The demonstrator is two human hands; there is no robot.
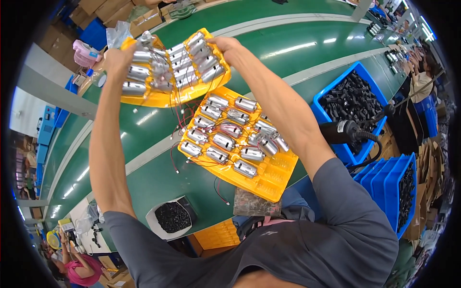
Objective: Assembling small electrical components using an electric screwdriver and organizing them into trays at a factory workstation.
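Note:
Out over the bench, both hands hold a yellow plastic tray [158, 102] loaded with rows of silver small electric motors [185, 77]. My left hand [118, 60] is closed on its left edge, and my right hand [228, 48] grips the far right corner. Thin red and black wires dangle from this tray's near side. Nearer to me, a second yellow tray [271, 187] sits at a slant, partly filled with similar motors [245, 169]. A few motors lie loosely on top of others at its right, and several pockets along its near right edge hold none.
A blue bin [317, 103] of black parts stands right, with a black cylindrical tool [336, 133] and cable beside it. Nested blue crates [379, 180] are below. An open container of small black pieces [173, 217] sits near left. Other people work at both sides.

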